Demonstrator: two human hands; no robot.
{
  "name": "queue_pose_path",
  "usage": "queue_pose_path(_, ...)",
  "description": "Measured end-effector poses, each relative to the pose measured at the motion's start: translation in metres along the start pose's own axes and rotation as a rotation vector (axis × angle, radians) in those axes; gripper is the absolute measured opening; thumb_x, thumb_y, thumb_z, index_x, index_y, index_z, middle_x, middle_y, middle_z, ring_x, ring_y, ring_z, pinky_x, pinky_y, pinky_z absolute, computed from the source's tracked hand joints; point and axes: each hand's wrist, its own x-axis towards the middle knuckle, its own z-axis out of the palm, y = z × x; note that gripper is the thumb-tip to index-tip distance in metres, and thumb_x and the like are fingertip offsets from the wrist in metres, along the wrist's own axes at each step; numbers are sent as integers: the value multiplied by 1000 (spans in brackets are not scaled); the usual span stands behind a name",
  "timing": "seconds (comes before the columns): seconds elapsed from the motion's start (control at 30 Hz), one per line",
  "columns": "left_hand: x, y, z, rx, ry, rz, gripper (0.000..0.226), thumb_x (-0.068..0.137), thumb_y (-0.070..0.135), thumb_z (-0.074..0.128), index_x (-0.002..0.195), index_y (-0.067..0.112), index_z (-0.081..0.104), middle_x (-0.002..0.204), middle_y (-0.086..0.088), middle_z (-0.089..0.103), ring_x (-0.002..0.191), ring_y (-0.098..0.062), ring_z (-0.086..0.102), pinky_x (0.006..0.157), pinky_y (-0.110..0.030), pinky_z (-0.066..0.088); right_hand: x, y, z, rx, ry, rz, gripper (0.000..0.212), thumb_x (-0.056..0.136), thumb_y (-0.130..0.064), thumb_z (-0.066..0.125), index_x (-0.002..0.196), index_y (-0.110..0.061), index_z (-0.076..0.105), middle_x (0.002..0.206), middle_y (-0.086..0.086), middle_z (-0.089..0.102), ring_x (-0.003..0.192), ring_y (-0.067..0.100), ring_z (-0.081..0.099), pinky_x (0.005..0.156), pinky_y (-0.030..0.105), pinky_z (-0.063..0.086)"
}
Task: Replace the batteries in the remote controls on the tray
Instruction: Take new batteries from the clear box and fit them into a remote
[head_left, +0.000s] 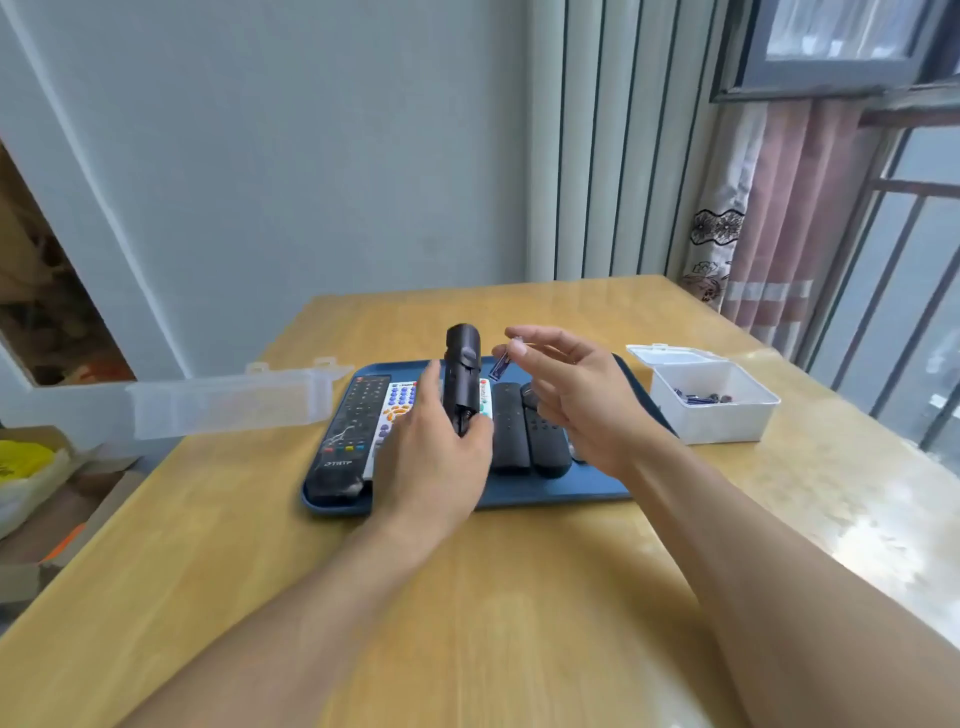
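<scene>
Left hand (434, 457) grips a black remote (461, 374) upright over the blue tray (550, 493). Right hand (576, 395) pinches a battery (502, 362) beside it. Lettering on the long remote (348, 436) unreadable. Wooden table (467, 597); open box (711, 400) right, window beyond.

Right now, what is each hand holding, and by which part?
Left hand grips the black remote by its lower end, upright. Right hand pinches a battery at its top end.

Non-task surroundings: a wooden table (519, 597) filled the lower frame; a pale wall (285, 156) rose behind it; a patterned pink curtain (753, 218) and barred window (893, 260) occupied the right; cardboard boxes (47, 493) lay at lower left.
</scene>
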Motion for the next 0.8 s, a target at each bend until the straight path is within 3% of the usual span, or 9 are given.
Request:
queue_pose_path(0.1,23,-1,-4,-440,-78,-59,22,96,23,62,117,28,57,78,9,67,66,-14,61,59,-34,46,-4,-3,5,-50,13,-62,20,89,-22,73,108,-17,73,70,-14,64,46,7,26,45,19,25)
queue_pose_path(0.2,29,-7,-7,-583,-195,-65,22,97,16,64,114,22,54,71,7,68,59,-16,64,42,-29,40,-8,-4,11,-69,16,-134,17,87,-16,73,104,-12,72,91,2,76,43,0,48,48,11,36)
queue_pose_path(0.27,24,-13,-8,-615,-249,-34,27,95,12,67,115,19,52,79,3,72,66,-20,73,38,-30,48,-9,0,14,-147,20,-187,15,86,-14,75,100,-13,72,99,8,77,62,1,66,59,11,47)
queue_pose_path(0.33,19,-18,-6,-687,-313,-40,31,93,9,69,118,16,51,95,-7,74,77,-25,77,45,-34,56,-7,7,16,-277,6,-234,13,84,-15,78,97,-15,73,95,4,78,81,13,74,72,28,58)
queue_pose_path(0.4,19,-23,-6,-790,-374,-71,34,94,-1,66,121,12,51,102,-12,74,86,-29,77,59,-38,62,-5,14,19,-348,-12,-265,11,84,-13,78,94,-17,75,91,1,78,78,21,73,70,38,61)
queue_pose_path(0.5,21,-28,-12,-976,-472,-155,34,97,-9,47,126,7,54,105,-16,74,97,-38,74,73,-46,62,-10,13,24,-434,-37,-299,12,83,-10,80,91,-18,76,82,-6,76,58,15,63,53,21,55)
queue_pose_path(0.6,20,-28,-16,-1107,-546,-239,32,104,10,37,129,0,55,118,-23,70,104,-46,70,78,-55,60,-15,11,26,-432,-56,-296,12,82,-2,79,91,-8,75,67,-11,65,40,2,46,44,5,40)
queue_pose_path(0.67,19,-27,-15,-1117,-533,-261,37,108,24,38,130,-1,55,121,-23,69,100,-42,71,79,-56,60,-15,12,27,-479,-62,-321,14,80,-4,80,94,-8,77,80,2,61,42,2,42,47,6,42)
queue_pose_path(0.8,20,-28,-14,-1098,-504,-268,33,108,27,41,124,2,56,120,-20,70,93,-34,74,74,-53,61,-12,13,25,-504,-99,-288,23,80,-4,79,103,-7,78,78,9,48,45,1,43,58,17,56)
